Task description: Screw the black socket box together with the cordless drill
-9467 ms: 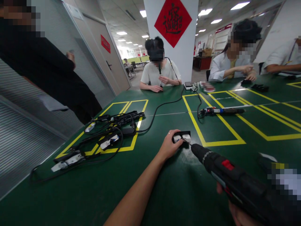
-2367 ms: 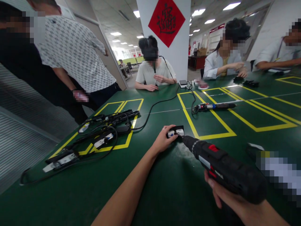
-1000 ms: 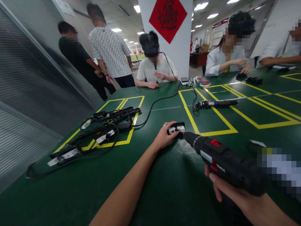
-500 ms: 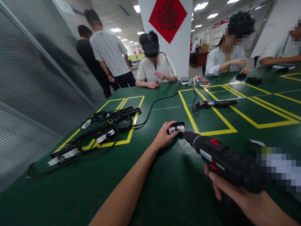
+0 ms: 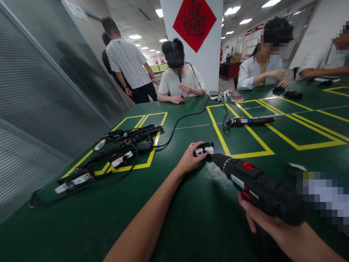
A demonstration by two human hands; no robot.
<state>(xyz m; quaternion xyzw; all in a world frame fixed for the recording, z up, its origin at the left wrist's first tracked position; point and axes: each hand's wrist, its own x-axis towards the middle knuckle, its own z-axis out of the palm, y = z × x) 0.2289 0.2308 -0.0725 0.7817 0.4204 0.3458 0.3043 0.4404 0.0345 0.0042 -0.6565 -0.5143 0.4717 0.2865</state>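
My left hand [image 5: 191, 158] grips a small black-and-white part [image 5: 208, 148] on the green table [image 5: 191, 211], thumb in front and fingers behind. A black power drill with red switches [image 5: 259, 185] is held in my right hand [image 5: 261, 214], with fingers wrapped round its handle. The drill points left and away from me, and its bit reaches the front of the small part. Whether the bit sits in a screw is too small to tell.
Left, a bundle of black devices and cables [image 5: 131, 145] lies over yellow tape. A black tool with a blue band [image 5: 249, 121] lies behind the drill. A cable [image 5: 178, 122] crosses the table. Seated people work across the table; a person in a patterned shirt [image 5: 127, 60] stands back left.
Both my hands, the small part and the drill look almost unmoved. At the back left, the standing person in the patterned shirt has shifted, with an arm now out to the right.
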